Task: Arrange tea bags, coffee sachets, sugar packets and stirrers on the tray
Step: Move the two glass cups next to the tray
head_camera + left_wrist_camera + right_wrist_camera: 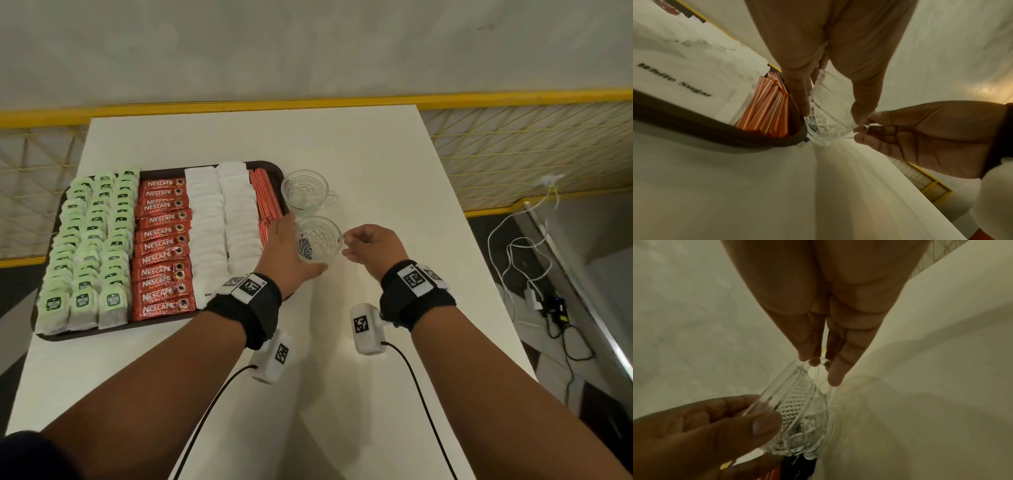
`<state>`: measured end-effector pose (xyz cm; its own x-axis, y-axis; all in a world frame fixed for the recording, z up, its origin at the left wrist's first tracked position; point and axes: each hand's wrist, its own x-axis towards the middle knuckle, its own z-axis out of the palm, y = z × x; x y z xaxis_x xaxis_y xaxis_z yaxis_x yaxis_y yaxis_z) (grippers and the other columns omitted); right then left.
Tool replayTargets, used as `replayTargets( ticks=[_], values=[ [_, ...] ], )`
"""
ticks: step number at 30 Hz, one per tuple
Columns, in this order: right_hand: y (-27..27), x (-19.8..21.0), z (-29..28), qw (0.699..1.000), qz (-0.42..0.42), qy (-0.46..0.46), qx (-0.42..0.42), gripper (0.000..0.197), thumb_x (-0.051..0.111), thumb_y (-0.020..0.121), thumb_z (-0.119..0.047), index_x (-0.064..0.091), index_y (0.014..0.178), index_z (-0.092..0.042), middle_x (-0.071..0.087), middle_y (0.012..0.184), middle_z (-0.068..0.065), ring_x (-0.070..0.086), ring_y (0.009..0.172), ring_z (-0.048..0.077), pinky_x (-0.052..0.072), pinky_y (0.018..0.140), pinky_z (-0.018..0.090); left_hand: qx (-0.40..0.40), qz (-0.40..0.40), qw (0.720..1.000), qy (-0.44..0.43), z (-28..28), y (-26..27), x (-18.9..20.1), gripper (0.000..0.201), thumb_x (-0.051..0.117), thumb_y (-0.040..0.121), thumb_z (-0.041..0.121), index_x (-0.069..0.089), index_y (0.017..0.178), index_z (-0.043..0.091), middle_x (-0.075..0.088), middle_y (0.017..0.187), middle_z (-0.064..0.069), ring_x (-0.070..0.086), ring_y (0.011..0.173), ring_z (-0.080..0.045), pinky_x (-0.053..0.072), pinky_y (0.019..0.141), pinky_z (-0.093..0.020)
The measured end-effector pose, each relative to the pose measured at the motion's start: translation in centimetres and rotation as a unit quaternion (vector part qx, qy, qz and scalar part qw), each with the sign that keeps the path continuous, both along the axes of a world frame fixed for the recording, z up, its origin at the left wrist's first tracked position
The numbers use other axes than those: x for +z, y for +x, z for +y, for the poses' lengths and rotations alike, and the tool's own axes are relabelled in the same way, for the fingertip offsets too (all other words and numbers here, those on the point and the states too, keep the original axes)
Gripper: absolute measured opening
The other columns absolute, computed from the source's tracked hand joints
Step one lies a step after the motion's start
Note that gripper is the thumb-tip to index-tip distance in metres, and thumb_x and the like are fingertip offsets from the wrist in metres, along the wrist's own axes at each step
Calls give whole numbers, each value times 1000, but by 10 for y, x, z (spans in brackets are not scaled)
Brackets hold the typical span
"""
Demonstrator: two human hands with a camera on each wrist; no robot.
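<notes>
**Brown tray filled in rows, a cut-glass cup held beside it**

Brown and shallow-rimmed, the tray [281,178] lies on the left part of the white surface [376,154]. From the head view its whole layout is seen: three columns of green-labelled tea bags [89,246] at the left, a column of glossy red coffee sachets [163,246], two columns of plain white paper sugar packets [222,222], and a narrow bundle of thin orange stirrers [265,198] against the right rim.

Only in the left wrist view can the print "White Sugar" be read on a packet, and there the stirrers are shown as striped orange-and-white sticks packed tight into the tray's rounded corner.

Just beside that rim a clear near cup [318,240] of pressed glass, with a diamond and star pattern, is held off the surface. The left hand [287,250] is curled round its bowl, fingers on the far side and thumb on the near side. The right hand [371,245] is closed on the cup's small loop handle, pinched between thumb and fingers; this pinch is shown clearly in the right wrist view alone.

A second patterned far cup [305,188] stands upright on the surface behind it, close to the tray's rim.

Black bands with white marker tags are worn on both wrists.
</notes>
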<state>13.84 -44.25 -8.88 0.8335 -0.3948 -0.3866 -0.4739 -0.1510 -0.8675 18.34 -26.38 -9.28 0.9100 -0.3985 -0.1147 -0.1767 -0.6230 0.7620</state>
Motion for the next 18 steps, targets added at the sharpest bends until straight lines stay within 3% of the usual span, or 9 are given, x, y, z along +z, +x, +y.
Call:
replayTargets(
  ticks=[4, 8, 12, 15, 16, 18],
  values=[
    [1, -2, 1, 1000, -4, -15, 6, 8, 61, 93, -6, 67, 91, -11, 68, 88, 6, 72, 81, 23, 59, 84, 37, -11, 13, 1000, 14, 3, 2, 4, 98, 88, 68, 30, 31, 145, 10, 35, 141, -10, 39, 129, -24, 39, 107, -36],
    [3, -1, 2, 1000, -9, -17, 7, 8, 60, 94, -5, 67, 93, -9, 69, 91, 8, 72, 80, 21, 59, 85, 37, -9, 15, 1000, 11, 3, 5, 8, 94, 87, 69, 32, 33, 144, 12, 36, 141, -7, 40, 128, -22, 40, 105, -34],
    [5, 0, -1, 999, 0, -45, 26, 8, 59, 95, -13, 67, 95, -12, 70, 96, 9, 72, 83, 22, 59, 84, 39, -20, 42, 999, -12, 10, 8, 9, 97, 86, 67, 47, 32, 143, 19, 36, 137, 4, 40, 126, -14, 40, 104, -33],
    [10, 3, -6, 996, 7, -86, 20, 20, 53, 98, -31, 66, 107, -19, 68, 107, 3, 67, 100, 23, 54, 93, 45, 42, 87, 992, -79, 18, 15, 13, 83, 56, 79, 75, 38, 137, 19, 40, 133, 3, 43, 121, -10, 37, 100, -30],
    [12, 6, -8, 995, 9, -94, 21, 27, 50, 99, -35, 64, 116, -19, 67, 116, 3, 63, 109, 23, 49, 101, 44, 63, 101, 987, -104, 21, 20, 12, 83, 40, 80, 83, 40, 134, 20, 42, 136, 2, 43, 123, -12, 36, 103, -33],
    [19, 16, -9, 995, 12, -95, 38, 40, 42, 103, -38, 57, 133, -16, 59, 135, 4, 53, 126, 21, 37, 111, 33, 102, 143, 974, -146, 26, 35, 10, 101, 22, 76, 91, 32, 148, 22, 37, 152, 1, 38, 138, -14, 30, 116, -42]
  ],
)
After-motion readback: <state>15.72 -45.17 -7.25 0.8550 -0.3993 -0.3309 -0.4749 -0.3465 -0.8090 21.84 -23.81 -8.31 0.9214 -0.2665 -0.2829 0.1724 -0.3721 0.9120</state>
